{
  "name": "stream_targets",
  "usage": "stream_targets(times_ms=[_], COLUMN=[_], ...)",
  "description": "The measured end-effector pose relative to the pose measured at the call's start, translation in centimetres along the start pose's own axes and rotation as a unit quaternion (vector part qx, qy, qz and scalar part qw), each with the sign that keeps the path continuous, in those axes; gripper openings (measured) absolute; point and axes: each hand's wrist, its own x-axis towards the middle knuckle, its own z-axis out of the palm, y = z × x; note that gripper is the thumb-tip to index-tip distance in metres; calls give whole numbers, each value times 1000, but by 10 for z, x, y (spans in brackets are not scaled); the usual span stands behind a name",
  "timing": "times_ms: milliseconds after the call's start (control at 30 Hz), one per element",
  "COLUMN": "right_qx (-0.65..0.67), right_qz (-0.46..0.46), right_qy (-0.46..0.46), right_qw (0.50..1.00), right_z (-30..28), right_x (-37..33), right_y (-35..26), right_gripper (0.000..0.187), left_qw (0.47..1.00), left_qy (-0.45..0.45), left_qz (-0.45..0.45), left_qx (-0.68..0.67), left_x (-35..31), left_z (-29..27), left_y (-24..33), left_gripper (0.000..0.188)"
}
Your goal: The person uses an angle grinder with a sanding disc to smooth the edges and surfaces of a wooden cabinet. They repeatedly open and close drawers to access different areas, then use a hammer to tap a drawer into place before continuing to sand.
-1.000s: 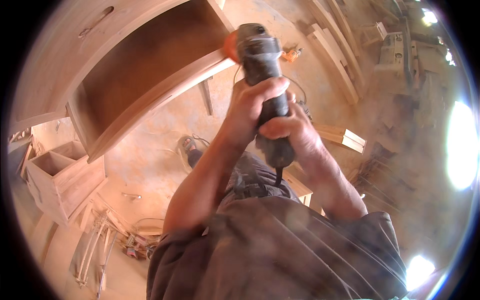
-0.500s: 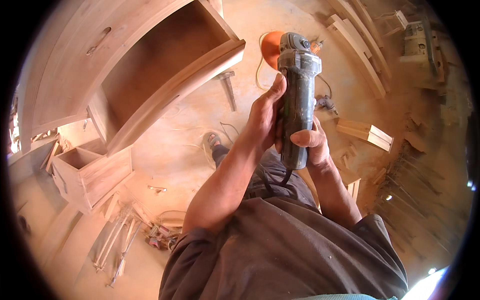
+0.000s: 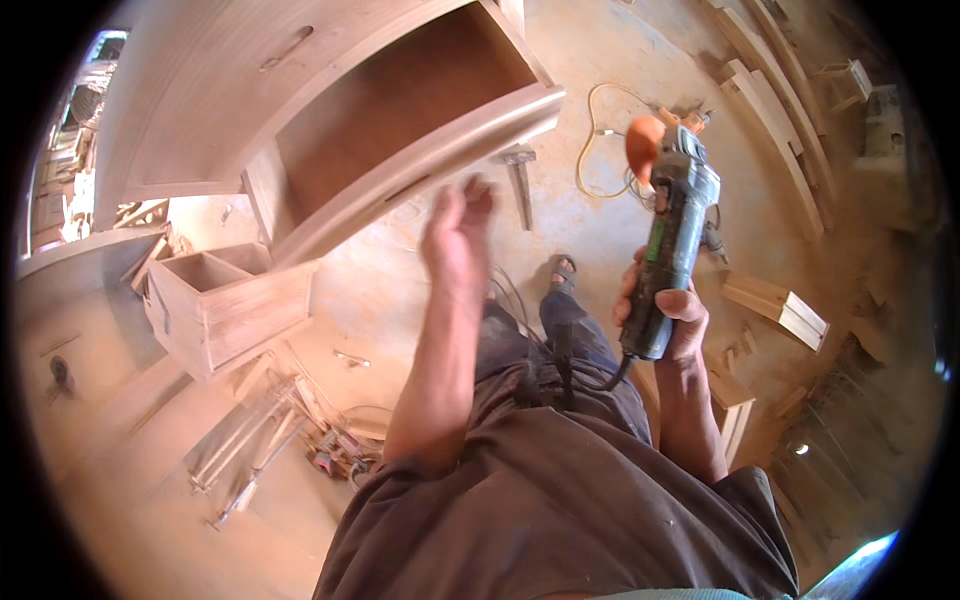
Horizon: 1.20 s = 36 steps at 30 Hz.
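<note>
One grinder (image 3: 668, 245), two hands, one big wood cabinet (image 3: 330, 130), one small wood box (image 3: 225, 305). Dusty shop floor (image 3: 420, 290) w/ wood bits and a yellow cord (image 3: 590, 140). Right hand (image 3: 660, 310) is wrapped tight round the grinder's lower body; orange disc end points up, away from it. Left hand (image 3: 458, 235) is loose, fingers spread, blurry, prob. touching nothing, near the cabinet edge.
</note>
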Motion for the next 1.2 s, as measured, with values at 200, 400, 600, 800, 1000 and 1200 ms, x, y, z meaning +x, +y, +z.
stream_targets(times_ms=[200, 400, 600, 800, 1000, 1200], right_qx=[32, 11, 44, 30, 3, -16], right_qz=[-22, -8, -4, 15, 28, 64], right_qy=[96, 143, 187, 191, 202, 201], right_qw=[995, 990, 981, 981, 979, 977], right_z=[-4, -1, 21, 11, 4, -19], right_x=[-16, -35, -42, -39, -34, -12], right_y=[31, 66, 106, 131, 137, 135], right_gripper=[65, 59, 59, 64, 62, 50], left_qw=[986, 981, 978, 972, 966, 961], left_qy=[71, 0, -3, 34, -19, 23], left_qz=[59, 46, 12, -56, -85, -99], left_qx=[-136, -190, -208, -225, -242, -256], left_x=[45, 88, 162, 184, 240, 239], left_z=[-43, -48, -51, -52, -39, -20], left_y=[54, 66, 92, 100, 136, 144], left_gripper=[35, 38, 35, 31, 45, 47])
